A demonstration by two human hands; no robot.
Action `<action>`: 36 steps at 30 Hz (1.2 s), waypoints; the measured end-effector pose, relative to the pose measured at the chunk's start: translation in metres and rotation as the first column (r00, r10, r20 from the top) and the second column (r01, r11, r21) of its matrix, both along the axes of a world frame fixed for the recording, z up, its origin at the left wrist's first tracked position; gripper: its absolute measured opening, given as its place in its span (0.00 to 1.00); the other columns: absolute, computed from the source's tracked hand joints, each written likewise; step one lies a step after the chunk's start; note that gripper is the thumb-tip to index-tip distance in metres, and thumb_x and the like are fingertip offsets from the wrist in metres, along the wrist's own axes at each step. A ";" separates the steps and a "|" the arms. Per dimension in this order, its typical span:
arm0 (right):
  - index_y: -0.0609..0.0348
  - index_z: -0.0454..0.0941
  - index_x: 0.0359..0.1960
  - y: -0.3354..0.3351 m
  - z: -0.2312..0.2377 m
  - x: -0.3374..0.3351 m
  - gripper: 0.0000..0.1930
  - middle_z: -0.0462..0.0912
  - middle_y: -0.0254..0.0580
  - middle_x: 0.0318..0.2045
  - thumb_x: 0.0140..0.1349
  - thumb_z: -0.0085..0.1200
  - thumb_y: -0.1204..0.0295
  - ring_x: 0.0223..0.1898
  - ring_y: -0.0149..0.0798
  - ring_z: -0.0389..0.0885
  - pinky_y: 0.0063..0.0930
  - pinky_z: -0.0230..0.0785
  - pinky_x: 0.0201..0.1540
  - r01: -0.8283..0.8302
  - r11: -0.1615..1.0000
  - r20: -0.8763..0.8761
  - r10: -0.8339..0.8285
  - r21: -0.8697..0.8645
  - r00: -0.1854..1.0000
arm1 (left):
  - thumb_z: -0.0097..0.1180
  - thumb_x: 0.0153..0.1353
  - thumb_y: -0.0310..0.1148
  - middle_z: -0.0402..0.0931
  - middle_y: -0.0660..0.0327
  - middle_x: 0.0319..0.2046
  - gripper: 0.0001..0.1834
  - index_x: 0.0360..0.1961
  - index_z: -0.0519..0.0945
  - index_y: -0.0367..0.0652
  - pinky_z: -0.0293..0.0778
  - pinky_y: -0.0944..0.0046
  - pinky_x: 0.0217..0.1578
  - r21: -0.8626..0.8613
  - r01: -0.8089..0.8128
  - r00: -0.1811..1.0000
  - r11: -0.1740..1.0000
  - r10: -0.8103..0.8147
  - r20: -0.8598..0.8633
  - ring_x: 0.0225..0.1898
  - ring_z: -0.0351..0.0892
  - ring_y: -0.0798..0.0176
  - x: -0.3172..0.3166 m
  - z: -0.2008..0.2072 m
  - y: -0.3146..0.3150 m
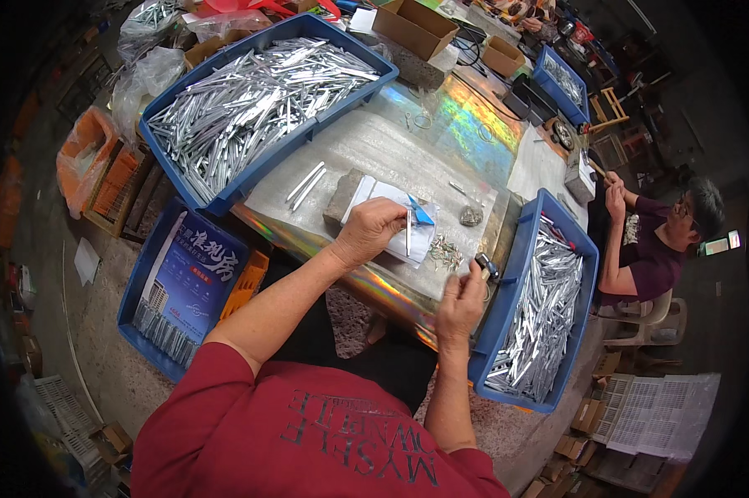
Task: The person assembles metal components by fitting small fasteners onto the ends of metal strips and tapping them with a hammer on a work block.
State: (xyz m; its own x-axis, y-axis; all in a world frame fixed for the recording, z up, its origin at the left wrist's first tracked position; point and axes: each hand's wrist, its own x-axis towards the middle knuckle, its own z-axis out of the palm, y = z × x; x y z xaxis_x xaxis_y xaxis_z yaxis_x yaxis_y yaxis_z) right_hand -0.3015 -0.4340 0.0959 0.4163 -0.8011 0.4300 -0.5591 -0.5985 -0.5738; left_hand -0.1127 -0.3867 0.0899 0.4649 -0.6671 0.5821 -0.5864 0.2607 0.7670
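Left hand point(373, 222): fingers pinched narrow on the upper part of a thin metal strip point(408, 234), which stands near-vertical in this view over the white paper pad point(379, 190). Pinching high probably keeps the fingers off the lower end. Blue plastic scrap point(421, 212) just beside it, creased and glossy.

Right hand point(462, 305): fingers look curled round a small hammer point(487, 266), dark rounded metal head past the fingertips, handle mostly hidden. It's by the near-left wall of the right blue bin point(520, 266).

Pad sits on a rough grey block point(342, 197), likely as a firm raised support. Loose pile of small metal pins point(447, 256) right of the pad, presumably there for short reach; lumpy grey stone point(472, 216) farther back. Two loose strips point(306, 184) lie roughly parallel to the left.

Counter point(366, 282) edge is shiny iridescent film; cloudy, slightly wrinkled plastic sheet point(383, 137) on top. Far-left blue bin point(308, 133) and right bin are both rigid plastic, heaped with bright, slim, straight strips at random angles, flanking the seat, probably for reach.
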 end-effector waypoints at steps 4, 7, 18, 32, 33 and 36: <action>0.66 0.66 0.41 -0.003 -0.003 -0.036 0.18 0.69 0.57 0.33 0.48 0.50 0.72 0.35 0.51 0.69 0.33 0.63 0.39 0.219 0.976 -0.359 -0.202 0.008 0.911 | 0.55 0.45 0.26 0.72 0.56 0.21 0.05 0.25 0.73 0.37 0.67 0.65 0.26 -0.020 0.027 1.000 0.999 -0.027 -0.001 0.25 0.72 0.56 -0.002 0.001 -0.001; 0.68 0.65 0.41 -0.003 -0.009 -0.037 0.18 0.71 0.54 0.31 0.47 0.50 0.74 0.33 0.47 0.72 0.31 0.65 0.36 0.309 0.949 -0.382 -0.265 0.059 0.885 | 0.55 0.45 0.25 0.72 0.57 0.20 0.05 0.24 0.74 0.37 0.66 0.67 0.25 -0.028 0.021 1.000 0.999 -0.020 0.012 0.23 0.71 0.59 -0.001 0.000 0.000; 0.63 0.56 0.46 0.021 0.041 -0.018 0.20 0.72 0.41 0.24 0.51 0.47 0.80 0.16 0.28 0.70 0.15 0.62 0.14 -0.505 0.550 0.639 -0.070 0.665 0.766 | 0.56 0.43 0.25 0.72 0.57 0.20 0.06 0.24 0.74 0.39 0.67 0.63 0.27 -0.061 0.015 1.000 0.998 -0.015 0.014 0.25 0.71 0.55 -0.002 0.001 0.002; 0.68 0.60 0.51 0.023 0.127 0.012 0.23 0.75 0.53 0.35 0.50 0.47 0.81 0.33 0.36 0.75 0.23 0.65 0.37 -0.386 0.921 0.047 0.388 -0.050 0.920 | 0.57 0.43 0.26 0.71 0.59 0.19 0.06 0.24 0.74 0.39 0.67 0.64 0.26 -0.099 -0.001 0.999 0.995 0.006 0.044 0.25 0.70 0.58 -0.001 -0.001 0.001; 0.68 0.59 0.52 0.026 0.128 0.008 0.24 0.75 0.53 0.36 0.51 0.47 0.81 0.34 0.36 0.75 0.24 0.65 0.37 -0.346 0.938 0.187 0.338 0.010 0.922 | 0.57 0.43 0.26 0.71 0.59 0.19 0.06 0.24 0.74 0.39 0.67 0.64 0.26 -0.098 0.000 0.999 0.995 0.004 0.039 0.25 0.70 0.58 -0.001 -0.001 0.000; 0.66 0.57 0.53 0.031 0.123 0.010 0.25 0.75 0.54 0.34 0.51 0.46 0.81 0.32 0.38 0.76 0.26 0.66 0.37 -0.287 0.948 0.388 0.216 0.135 0.896 | 0.56 0.43 0.23 0.70 0.59 0.18 0.04 0.23 0.75 0.39 0.66 0.64 0.24 -0.131 -0.002 0.999 0.991 0.007 0.039 0.22 0.70 0.58 -0.002 -0.003 0.000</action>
State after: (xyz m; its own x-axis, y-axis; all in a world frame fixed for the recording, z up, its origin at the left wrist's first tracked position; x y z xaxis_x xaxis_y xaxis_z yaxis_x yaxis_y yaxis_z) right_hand -0.2914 -0.4028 0.2185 0.4572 -0.7697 0.4455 -0.1343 -0.5550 -0.8210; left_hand -0.1151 -0.3871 0.0873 0.4426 -0.5818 0.6823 -0.6167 0.3549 0.7027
